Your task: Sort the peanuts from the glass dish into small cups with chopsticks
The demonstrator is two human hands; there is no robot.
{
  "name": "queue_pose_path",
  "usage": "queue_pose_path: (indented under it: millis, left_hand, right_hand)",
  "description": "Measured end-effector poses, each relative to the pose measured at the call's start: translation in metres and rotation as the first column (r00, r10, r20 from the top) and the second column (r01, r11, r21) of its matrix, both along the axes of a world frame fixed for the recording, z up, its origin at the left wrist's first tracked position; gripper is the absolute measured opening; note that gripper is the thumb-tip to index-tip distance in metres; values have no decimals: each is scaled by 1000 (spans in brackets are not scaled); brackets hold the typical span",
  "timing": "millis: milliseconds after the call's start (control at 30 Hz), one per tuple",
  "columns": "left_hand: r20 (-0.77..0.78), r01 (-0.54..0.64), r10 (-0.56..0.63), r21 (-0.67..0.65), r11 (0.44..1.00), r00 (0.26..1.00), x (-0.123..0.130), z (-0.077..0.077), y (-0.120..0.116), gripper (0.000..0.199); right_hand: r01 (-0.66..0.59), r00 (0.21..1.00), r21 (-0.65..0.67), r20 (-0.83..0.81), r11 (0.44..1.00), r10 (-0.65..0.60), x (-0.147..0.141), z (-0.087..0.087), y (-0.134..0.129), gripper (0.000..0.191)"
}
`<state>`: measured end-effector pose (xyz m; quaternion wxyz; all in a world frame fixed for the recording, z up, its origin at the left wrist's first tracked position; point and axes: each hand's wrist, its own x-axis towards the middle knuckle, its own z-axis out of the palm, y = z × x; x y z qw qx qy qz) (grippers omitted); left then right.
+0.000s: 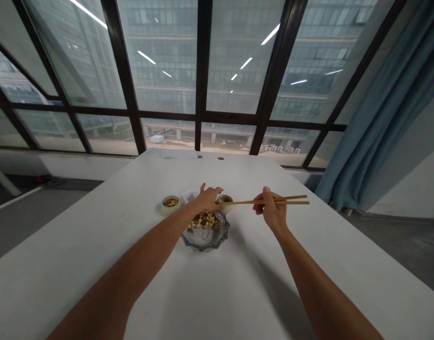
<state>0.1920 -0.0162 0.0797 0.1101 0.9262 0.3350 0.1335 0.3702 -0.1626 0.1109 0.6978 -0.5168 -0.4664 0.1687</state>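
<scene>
At the bottom of the frame, two bare forearms reach over a white desk (146, 302). In the centre, a scalloped glass bowl (222, 232) holds mixed nuts (206, 219), mostly towards its far side. Just beyond, the left hand (207, 199) reaches over the bowl to the right cup (227, 209), thumb and forefinger apart at its rim; whether they grip it cannot be told. Light, even contact there should steady the cup without tipping it. Right of centre, the right hand (273, 212) has its fingers clamped on wooden chopsticks (245, 202), their tips at that cup; a level wrist and gentle pressure would likely suit smooth nuts. The left cup (166, 209) holds nuts, beside a white dish (189, 194). Windows (234, 71) fill the upper frame.
</scene>
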Motion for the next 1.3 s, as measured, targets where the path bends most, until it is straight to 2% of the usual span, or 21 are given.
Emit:
queue_pose_path:
  millis: [100, 200, 300, 433, 600, 700, 933, 1100, 1300]
  left_hand:
    - [94, -17, 10, 73, 997, 996, -32, 3, 4, 54]
    - [219, -112, 81, 135, 984, 972, -80, -3, 8, 47]
    - [342, -297, 239, 130, 946, 909, -127, -21, 11, 42]
    - [459, -406, 342, 46, 913, 820, -161, -54, 9, 52]
    - [552, -430, 445, -166, 887, 705, -163, -83, 3, 67]
    - [557, -380, 452, -248, 891, 696, -161, -90, 0, 71]
    - [560, -360, 438, -251, 899, 704, -161, -91, -3, 71]
    - [565, -348, 431, -255, 902, 704, -161, -91, -5, 72]
    - [550, -340, 435, -271, 900, 713, -162, -88, -7, 74]
  right_hand:
    - [-157, 979, -140, 109, 978, 173, -8, 4, -6, 60]
    - [-276, 908, -306, 229, 911, 351, -18, 1, -8, 54]
    - [-345, 859, -346, 259, 872, 443, -29, -6, -6, 44]
    - [-346, 884, -303, 212, 888, 417, -37, -23, 2, 34]
    - [-242, 946, -203, 170, 949, 277, -32, -31, 4, 44]
    - [-181, 958, -178, 189, 967, 214, -27, -28, 1, 49]
    - [-305, 893, -263, 255, 915, 371, -39, -36, -1, 38]
    - [-220, 926, -196, 268, 956, 267, -40, -39, -3, 41]
    - [-145, 927, -247, 306, 958, 219, -41, -42, -5, 44]
